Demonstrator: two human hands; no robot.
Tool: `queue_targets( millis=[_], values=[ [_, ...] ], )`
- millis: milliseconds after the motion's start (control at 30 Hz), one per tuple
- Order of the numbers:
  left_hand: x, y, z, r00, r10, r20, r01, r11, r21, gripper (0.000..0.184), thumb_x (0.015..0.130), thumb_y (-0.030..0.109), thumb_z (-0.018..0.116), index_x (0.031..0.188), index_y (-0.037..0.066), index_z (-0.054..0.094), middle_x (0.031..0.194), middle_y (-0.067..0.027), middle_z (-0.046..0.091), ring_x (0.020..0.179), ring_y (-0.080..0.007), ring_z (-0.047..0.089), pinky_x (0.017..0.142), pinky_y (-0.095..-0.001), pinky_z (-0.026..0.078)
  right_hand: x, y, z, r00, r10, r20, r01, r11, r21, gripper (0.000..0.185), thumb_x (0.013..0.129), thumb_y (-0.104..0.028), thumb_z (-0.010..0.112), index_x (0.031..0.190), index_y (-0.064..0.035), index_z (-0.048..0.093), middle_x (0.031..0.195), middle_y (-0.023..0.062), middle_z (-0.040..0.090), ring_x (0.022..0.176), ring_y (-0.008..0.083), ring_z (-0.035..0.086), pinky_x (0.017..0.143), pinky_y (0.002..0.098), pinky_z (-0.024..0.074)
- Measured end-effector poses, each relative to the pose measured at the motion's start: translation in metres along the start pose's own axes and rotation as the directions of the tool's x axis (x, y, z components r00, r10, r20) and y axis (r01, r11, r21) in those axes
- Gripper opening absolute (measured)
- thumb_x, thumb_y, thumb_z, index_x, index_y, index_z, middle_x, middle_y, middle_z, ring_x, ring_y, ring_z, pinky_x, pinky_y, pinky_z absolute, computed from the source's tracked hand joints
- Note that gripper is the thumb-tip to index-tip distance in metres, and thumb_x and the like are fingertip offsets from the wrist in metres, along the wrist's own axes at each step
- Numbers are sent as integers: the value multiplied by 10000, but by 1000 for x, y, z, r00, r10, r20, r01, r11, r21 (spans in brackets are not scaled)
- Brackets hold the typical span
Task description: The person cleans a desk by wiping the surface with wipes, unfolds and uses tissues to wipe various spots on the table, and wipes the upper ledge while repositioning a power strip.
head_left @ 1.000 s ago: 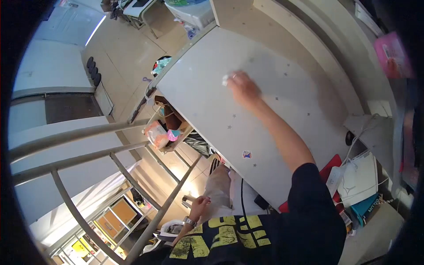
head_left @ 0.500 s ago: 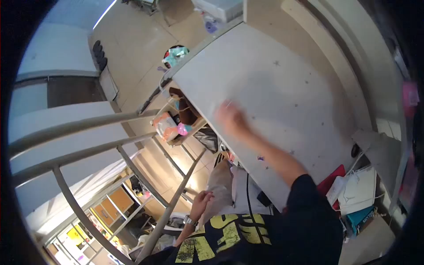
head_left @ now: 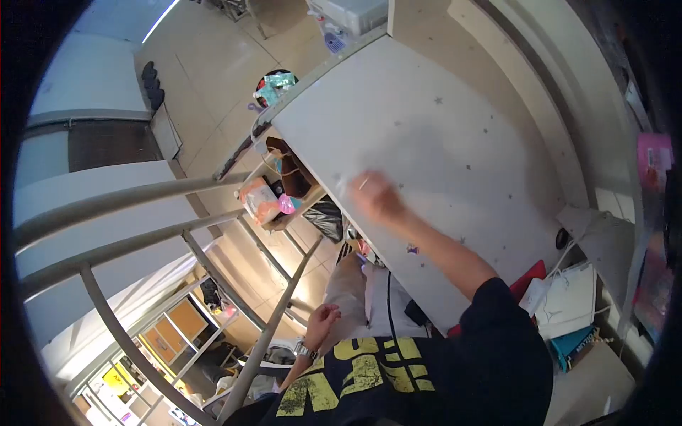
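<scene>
Pale desktop [head_left: 455, 149]; blurred wad [head_left: 344, 189], axis unclear

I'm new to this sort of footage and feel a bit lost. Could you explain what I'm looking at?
There's no machine here: a person works with two bare hands. The view comes from a camera worn on their head, looking forward and down past their dark shirt.

The right hand reaches out over a pale tabletop. It is blurred; a whitish patch at its fingertips may be something held, but I can't tell what.

On the tabletop are small star shapes and a little coloured sticker.

The left hand, with a watch at its wrist, is loosely curled near the lap and appears empty.
</scene>
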State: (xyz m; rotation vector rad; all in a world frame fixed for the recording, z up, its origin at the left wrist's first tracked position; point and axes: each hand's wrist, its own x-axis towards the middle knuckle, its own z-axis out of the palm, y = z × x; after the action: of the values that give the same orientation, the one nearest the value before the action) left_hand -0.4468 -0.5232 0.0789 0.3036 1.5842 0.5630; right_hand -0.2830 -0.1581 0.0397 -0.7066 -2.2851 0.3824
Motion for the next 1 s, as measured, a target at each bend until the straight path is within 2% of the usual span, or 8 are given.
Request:
queue_targets(
  millis=[100, 333, 500, 533, 800, 900, 967, 1000],
  values=[
    [-3, 3, -1, 999, 27, -26, -26, 997, 71, 175, 930, 132, 605, 1013, -22, 600, 864, -78, 661, 747, -132, 634, 687, -251, 511, 42, 131, -36, 928, 347, -134, -363, 764, -534, 55, 797, -100, 602, 817, -50, 604, 779, 138, 575, 787, 326, 563, 693, 466, 469],
    [-13, -16, 0, 996, -19, -91, 36, 981, 189, 157, 933, 149, 585, 911, -3, 616, 774, -54, 659, 708, -118, 623, 662, -260, 505, 142, 270, -17, 593, 652, -473, -805, 493, -331, 231, 878, -172, 539, 744, -45, 677, 728, 157, 668, 776, 301, 658, 656, 423, 530],
    [-16, -56, -9, 994, -92, -57, 102, 973, 210, 240, 955, 249, 591, 997, 16, 629, 821, -62, 669, 716, -131, 633, 607, -289, 531, 131, 107, 99, 877, 478, 46, -461, 866, -195, 259, 885, -194, 523, 1040, -5, 608, 988, 190, 646, 926, 317, 651, 760, 437, 547],
    [-15, -57, -6, 993, -105, -60, 115, 970, 216, 241, 955, 248, 591, 1003, 15, 627, 830, -66, 670, 709, -130, 632, 607, -287, 532, 118, 87, 68, 983, -145, -111, 123, 975, -187, 263, 869, -169, 524, 1055, -4, 610, 1026, 187, 638, 954, 314, 647, 775, 423, 552],
    [-28, -59, -20, 981, -152, -118, 162, 983, 82, 225, 938, 179, 591, 977, -40, 626, 839, -85, 678, 756, -145, 639, 712, -275, 515, 120, 333, -53, 863, 423, -275, -504, 691, -519, 201, 887, -149, 532, 801, -31, 670, 843, 192, 655, 786, 320, 649, 681, 437, 513],
    [-30, -91, -27, 986, -99, -135, 118, 983, 143, 243, 932, 193, 586, 961, -42, 639, 803, -76, 677, 749, -144, 629, 689, -283, 507, 91, 255, -62, 846, 492, -205, -523, 697, -490, 187, 896, -172, 534, 851, -43, 662, 870, 199, 658, 781, 350, 643, 670, 454, 511],
    [-32, -52, -9, 989, -115, -98, 134, 969, 210, 227, 938, 181, 582, 975, -37, 637, 808, -77, 678, 746, -136, 630, 697, -279, 508, 82, 141, -60, 473, 880, 39, -865, 472, -171, 189, 920, -195, 512, 966, -51, 624, 889, 182, 651, 830, 363, 635, 719, 479, 518],
    [-33, -29, 3, 991, -93, -98, 113, 968, 223, 218, 943, 174, 580, 988, -31, 635, 817, -78, 679, 750, -136, 633, 702, -276, 508, 49, 103, -31, 692, 717, 81, -669, 680, -299, 207, 904, -226, 522, 951, -47, 616, 919, 159, 651, 877, 339, 640, 759, 474, 526]
  ],
)
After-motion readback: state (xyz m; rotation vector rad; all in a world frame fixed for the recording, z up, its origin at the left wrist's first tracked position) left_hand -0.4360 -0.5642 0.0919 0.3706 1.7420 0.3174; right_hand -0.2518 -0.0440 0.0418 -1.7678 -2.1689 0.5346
